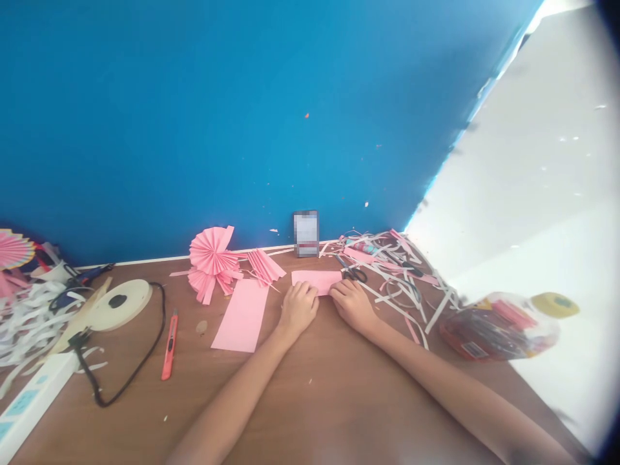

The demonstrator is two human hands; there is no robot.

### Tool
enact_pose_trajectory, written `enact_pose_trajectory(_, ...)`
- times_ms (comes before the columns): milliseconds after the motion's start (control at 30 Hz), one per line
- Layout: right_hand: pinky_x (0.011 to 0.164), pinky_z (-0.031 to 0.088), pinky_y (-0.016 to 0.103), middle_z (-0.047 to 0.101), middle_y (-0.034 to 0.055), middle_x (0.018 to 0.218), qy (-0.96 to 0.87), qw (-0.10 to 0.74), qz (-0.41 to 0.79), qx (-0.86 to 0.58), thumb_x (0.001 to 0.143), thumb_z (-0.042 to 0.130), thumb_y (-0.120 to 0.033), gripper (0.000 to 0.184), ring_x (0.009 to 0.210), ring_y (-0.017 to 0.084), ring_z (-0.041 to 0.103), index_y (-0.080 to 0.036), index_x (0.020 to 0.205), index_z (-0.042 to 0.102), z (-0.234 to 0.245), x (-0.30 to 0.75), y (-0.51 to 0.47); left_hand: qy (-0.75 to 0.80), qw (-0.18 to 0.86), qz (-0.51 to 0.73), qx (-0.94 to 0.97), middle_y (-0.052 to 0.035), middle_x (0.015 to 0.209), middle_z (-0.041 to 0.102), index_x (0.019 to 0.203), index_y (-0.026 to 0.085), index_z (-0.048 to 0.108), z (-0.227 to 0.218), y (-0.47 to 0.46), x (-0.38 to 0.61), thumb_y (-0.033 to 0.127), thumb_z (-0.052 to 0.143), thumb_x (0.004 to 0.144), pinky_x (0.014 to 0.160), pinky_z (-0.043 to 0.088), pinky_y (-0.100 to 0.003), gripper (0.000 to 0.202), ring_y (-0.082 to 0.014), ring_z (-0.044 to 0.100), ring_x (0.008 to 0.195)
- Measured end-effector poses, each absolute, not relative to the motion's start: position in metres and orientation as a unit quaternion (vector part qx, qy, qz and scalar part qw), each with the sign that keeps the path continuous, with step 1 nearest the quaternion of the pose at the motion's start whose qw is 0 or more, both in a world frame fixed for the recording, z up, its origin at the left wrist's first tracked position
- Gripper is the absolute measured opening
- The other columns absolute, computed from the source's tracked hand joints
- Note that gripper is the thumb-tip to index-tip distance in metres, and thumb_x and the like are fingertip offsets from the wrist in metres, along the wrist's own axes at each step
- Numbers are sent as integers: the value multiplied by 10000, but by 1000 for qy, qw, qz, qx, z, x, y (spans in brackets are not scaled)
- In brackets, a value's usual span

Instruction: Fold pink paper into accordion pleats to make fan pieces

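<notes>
While both forearms stretch forward, left hand and right hand press curled fingers onto pink paper.

No writing is showing clearly enough to read from here. The small card leaning against the far wall is showing only a blurred face. The power strip at the near left is carrying pale blue labels, and the plastic packet at the right is showing print too smeared to make out.
</notes>
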State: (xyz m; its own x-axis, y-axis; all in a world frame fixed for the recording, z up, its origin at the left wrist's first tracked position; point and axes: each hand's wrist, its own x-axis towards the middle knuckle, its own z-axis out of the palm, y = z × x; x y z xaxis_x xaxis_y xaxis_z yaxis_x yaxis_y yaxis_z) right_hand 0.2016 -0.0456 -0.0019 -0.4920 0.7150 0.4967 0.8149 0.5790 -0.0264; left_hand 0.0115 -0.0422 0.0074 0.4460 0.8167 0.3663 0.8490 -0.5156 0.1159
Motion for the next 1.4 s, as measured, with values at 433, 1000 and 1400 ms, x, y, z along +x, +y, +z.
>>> enact_pose_trajectory(433,787,318,340,654,49,934,-835,286,-101,-458,908,479,-131,171,910,199,504,-195,955,631,1,205,-49,-450,47,-235,-860,-42,968,617,996,220,620,11,-44,8,211,464,947,767,374,-324,163,-187,524,923)
enact_pose_trajectory(1000,763,392,303,607,77,971,-813,262,-18,-519,958,379,-179,233,892,198,533,-196,1028,601,-1,209,-39,-509,-106,-250,-817,-24,923,629,925,207,590,9,-30,1,211,454,945,807,418,-281,137,-171,549,907)
enact_pose_trajectory(1400,820,342,357,628,86,1080,-835,242,-76,-489,933,505,-315,256,990,230,517,-211,1146,603,-5,208,-40,-476,-134,-295,-818,-21,942,638,967,212,616,10,-29,0,193,452,938,827,426,-282,167,-168,544,921)
